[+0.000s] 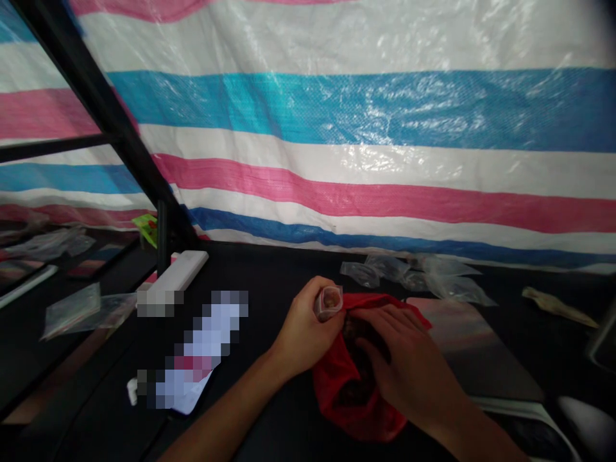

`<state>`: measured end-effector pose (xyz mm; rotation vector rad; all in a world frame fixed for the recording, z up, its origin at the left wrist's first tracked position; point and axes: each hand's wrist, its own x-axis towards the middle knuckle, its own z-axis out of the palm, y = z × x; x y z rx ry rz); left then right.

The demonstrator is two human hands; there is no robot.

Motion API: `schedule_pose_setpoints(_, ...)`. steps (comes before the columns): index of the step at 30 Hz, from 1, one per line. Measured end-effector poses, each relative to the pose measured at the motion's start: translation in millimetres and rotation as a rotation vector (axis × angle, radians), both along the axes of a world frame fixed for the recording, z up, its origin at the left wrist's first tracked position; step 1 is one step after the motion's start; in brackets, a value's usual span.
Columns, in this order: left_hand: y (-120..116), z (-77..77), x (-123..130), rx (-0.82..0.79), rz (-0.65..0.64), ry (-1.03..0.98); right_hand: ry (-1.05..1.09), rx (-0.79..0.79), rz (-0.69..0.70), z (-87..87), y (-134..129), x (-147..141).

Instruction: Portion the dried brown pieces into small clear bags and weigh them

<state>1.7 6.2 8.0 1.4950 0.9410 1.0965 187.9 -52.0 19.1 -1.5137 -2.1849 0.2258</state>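
Note:
A red bag (332, 391) lies open on the black table (260, 276), with dark brown contents showing inside. My left hand (308, 327) is closed around a small clear plastic bag (331, 298) at the red bag's upper left edge; something brownish shows in its mouth. Over the red bag's opening, my right hand (399, 346) reaches in from the right, thumb and fingers bent toward the dark contents. Whether those fingertips hold anything is hidden in shadow.
Crumpled clear plastic bags (433, 276) lie along the back. A grey flat panel (471, 346) sits at right. Left are a partly blurred phone (195, 391), a white box (180, 276), flat clear bags (91, 311) and a black frame post (110, 122).

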Motion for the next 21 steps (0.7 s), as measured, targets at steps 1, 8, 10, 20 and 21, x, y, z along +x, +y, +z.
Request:
schedule_pose_setpoints(1, 1, 0.0, 0, 0.002, 0.008, 0.001, 0.008, -0.014, 0.003, -0.2, -1, -1)
schedule_pose_setpoints(8, 4, 1.1, -2, 0.008, 0.049, 0.008, 0.135, -0.039, -0.067, -0.5, -2, 1)
schedule_pose_setpoints(10, 5, 1.9, -6, 0.132, 0.157, 0.113, 0.192, -0.046, -0.111, -0.1, -2, -1)
schedule_pose_setpoints(20, 0, 10.2, -13, 0.521, 0.092, 0.545, 0.448, 0.066, -0.125, 9.3, -4, 2)
schedule_pose_setpoints(21, -3, 11.5, -11, 0.520, 0.068, 0.571, 0.449, 0.097, -0.118, 10.0, -4, 3)
